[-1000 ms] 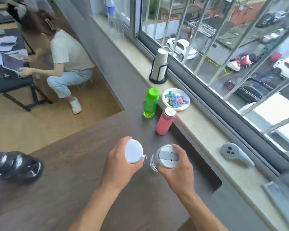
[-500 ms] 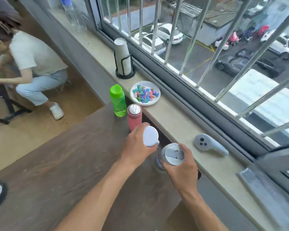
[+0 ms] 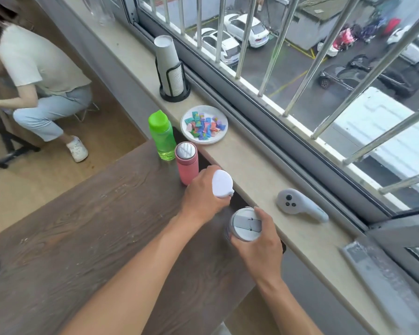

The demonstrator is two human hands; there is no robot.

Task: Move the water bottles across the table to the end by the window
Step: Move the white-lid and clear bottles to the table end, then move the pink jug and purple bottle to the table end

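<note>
**Both hands loaded at window end**

Your left hand [image 3: 201, 194] is wrapped round white-capped bottle [image 3: 222, 183], beside pink bottle [image 3: 186, 164] and green bottle [image 3: 162, 135]. Right hand [image 3: 257, 245] is closed on grey-lidded bottle [image 3: 247, 223], nr sill [image 3: 259, 175], over table [image 3: 82, 226].

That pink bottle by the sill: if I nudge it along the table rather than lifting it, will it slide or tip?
The pink bottle stands tall and narrow, so a high push probably tips it; push low. The wooden table looks grainy, which may make it drag. The green bottle stands close behind, so a topple that way could strike it. Its fill cannot be seen.
</note>
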